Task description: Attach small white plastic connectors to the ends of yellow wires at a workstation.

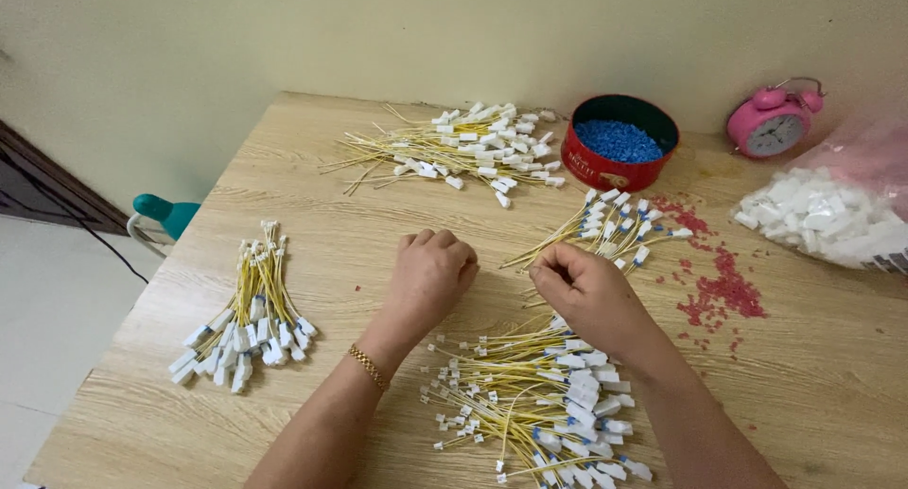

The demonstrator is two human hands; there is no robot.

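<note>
so, everything below is placed against the red tin of blue beads.
left hand: curled into a loose fist below-left of the tin, knuckles up; whether it holds anything, cannot tell.
right hand: below the tin, fingers pinched shut, seemingly on a thin yellow wire; unclear.
nearest wire pile: far below the tin, under the right wrist, loose and tangled.
small fan of wires: just below the tin.
neat bundle: far left, looks finished.
far pile: just left of the tin, unsorted.
progress: judged partway, much remains.
bag of white connectors: right of the tin.
</note>
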